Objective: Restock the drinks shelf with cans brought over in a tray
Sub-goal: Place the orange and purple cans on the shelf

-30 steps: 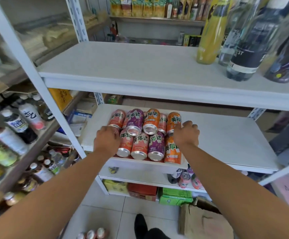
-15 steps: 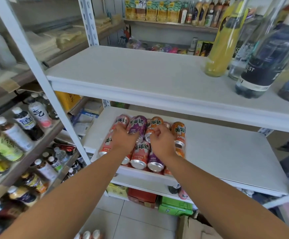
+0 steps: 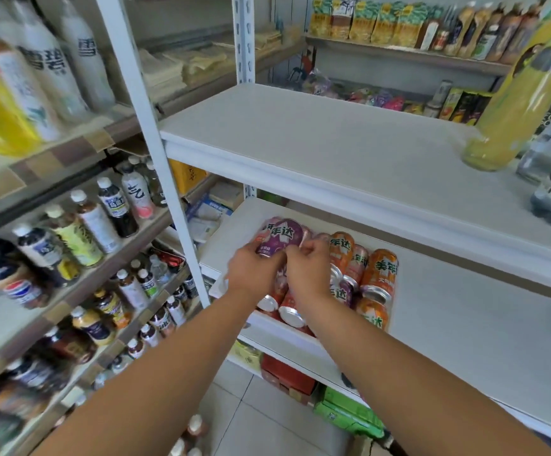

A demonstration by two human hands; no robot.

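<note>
I read 年达 on the purple can [image 3: 282, 236] | 美年 on the right orange can [image 3: 382, 271] | 年达 on the middle orange can [image 3: 342, 245] | 雪碧 on the big pale bottles [image 3: 48, 60], upper left | other labels too blurred for me

Bright, even light fills the scene with little glare. A soft shadow lies under the upper shelf board [image 3: 333, 153]. The wide lens bends the post [image 3: 145, 126] and stretches the edges. The bottles [image 3: 53, 60] at left and the yellow bottle [image 3: 510, 103] at right are smeared with blur, and the purple can [image 3: 280, 238] looks slightly soft.
</note>
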